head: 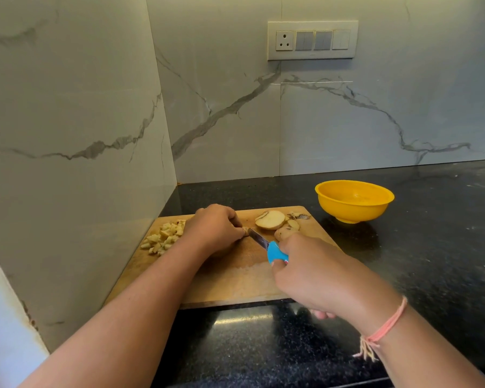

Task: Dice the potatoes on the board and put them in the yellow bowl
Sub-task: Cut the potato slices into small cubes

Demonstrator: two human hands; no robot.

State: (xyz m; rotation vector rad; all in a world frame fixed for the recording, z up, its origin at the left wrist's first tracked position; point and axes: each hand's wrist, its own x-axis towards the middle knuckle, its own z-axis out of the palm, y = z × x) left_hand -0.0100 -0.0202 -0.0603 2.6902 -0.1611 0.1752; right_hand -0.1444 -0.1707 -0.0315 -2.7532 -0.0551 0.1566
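Curled down at the middle of the cutting board (235, 278), left hand (214, 229), fingertips pinching a small potato piece (245, 231); wrapped tight round the blue handle of the knife (259, 240), right hand (314, 275), blade tip right up against that piece; heap of diced potato (164, 238) at ten o'clock on the board; potato halves (270, 219) at one o'clock; off the board at two o'clock, yellow bowl (353, 200), upright on the black counter (431, 247).
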